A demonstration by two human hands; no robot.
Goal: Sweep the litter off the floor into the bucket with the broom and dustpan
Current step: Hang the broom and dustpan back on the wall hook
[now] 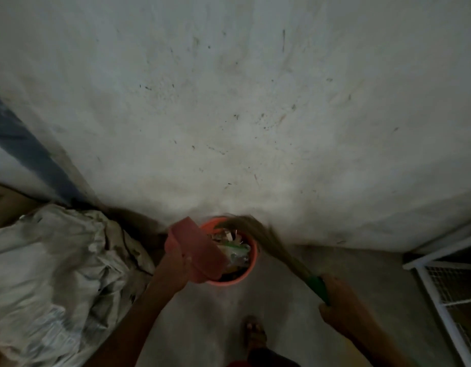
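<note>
- Litter fills the orange plastic bucket, a jumble of paper scraps and pale wrappers with a green bit among them, heaped close to the rim.
- The bucket stands on the grey concrete floor at the foot of a scuffed, speckled white wall.
- The left hand curls its fingers round the pink plastic dustpan, tipped over the bucket's left rim.
- The right hand wraps round the green handle of the grass broom; its tan bristles arc, blurred, over the bucket's far rim.
- Crumpled whitish sacks lie heaped to the left, beside a blue-grey strip low on the wall.
- A white wire-mesh frame stands at the right edge.
- A sandalled foot rests on the floor below the bucket.
</note>
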